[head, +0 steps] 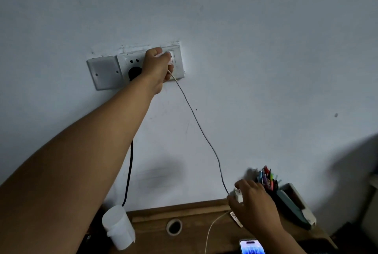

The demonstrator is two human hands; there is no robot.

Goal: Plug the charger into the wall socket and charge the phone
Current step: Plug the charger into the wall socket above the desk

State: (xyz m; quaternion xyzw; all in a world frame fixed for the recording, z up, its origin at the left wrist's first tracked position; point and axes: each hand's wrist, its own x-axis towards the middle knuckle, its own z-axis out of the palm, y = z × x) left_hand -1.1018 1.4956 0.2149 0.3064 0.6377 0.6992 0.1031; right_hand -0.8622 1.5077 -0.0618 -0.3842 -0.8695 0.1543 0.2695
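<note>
Lit glass marks the nearest thing in view: the phone (252, 247) lies face up at the bottom edge of the wooden desk (196, 208), its screen glowing, partly cut off by the frame. A pale cable (210, 231) is seen curving up from just left of it toward the right hand (255, 202) (whether its lower end is seated in the phone cannot be told, since that end is out of view).

Slightly farther, the right hand is held low over the desk's back edge, fingers curled around a small white block (239, 195), apparently an adapter or connector. From it a thin grey cord (201, 128) is drawn taut, running up and to the left across the wall.

Farthest, at the cord's upper end, the left hand (157, 67) is pressed against the white socket plate (178, 63), arm fully extended, thumb and fingers pinched on the charger plug (169, 57) at the plate's right-hand part. A black plug (134, 72) already occupies the outlet beside it, with its black lead hanging down behind the forearm.

The coming move is judged to turn on that diagonal: the plug lies up and left, the phone down and right, and the cord's long axis joins them. The left hand alone is near the socket; the right is the nearer to the phone. Whether the prongs are fully home is hidden by the fingers.
</note>
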